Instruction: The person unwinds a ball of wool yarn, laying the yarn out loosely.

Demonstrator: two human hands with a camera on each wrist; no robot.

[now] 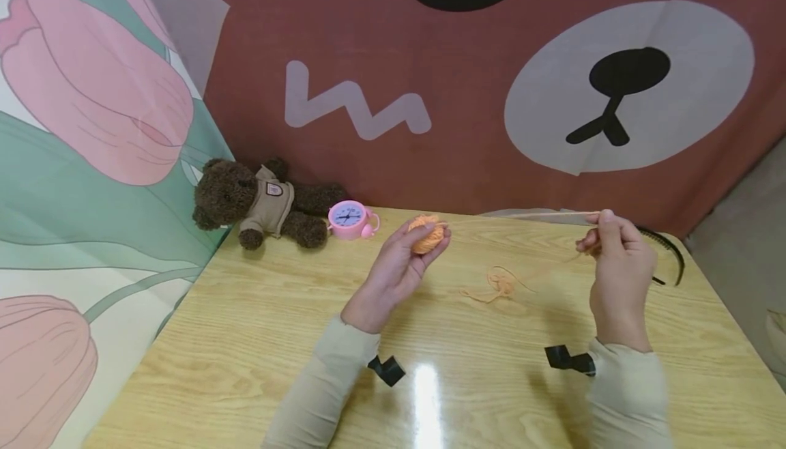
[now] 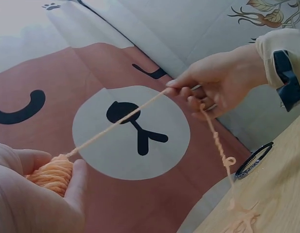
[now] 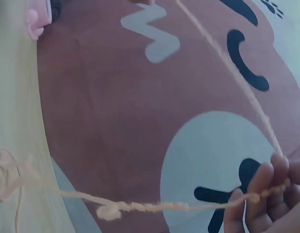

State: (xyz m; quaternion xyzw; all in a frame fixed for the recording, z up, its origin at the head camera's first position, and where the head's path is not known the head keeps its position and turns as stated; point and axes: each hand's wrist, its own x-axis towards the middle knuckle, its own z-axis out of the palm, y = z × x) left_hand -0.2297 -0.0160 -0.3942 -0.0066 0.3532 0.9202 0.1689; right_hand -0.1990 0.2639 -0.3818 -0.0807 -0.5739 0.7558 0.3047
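My left hand holds a small ball of orange yarn between thumb and fingers, above the table. From the ball a strand runs taut to my right hand, which pinches it between thumb and forefinger. Below the right hand the yarn carries on through its curled fingers and hangs down, twisted, with a small loop in it. It leads to a loose tangle of yarn on the table. In the right wrist view the ball is out of sight.
A brown teddy bear in a beige shirt lies at the table's back left. Beside its feet stands a pink alarm clock. A black headband lies at the back right, partly behind the right hand. A bear-print cloth hangs behind the table.
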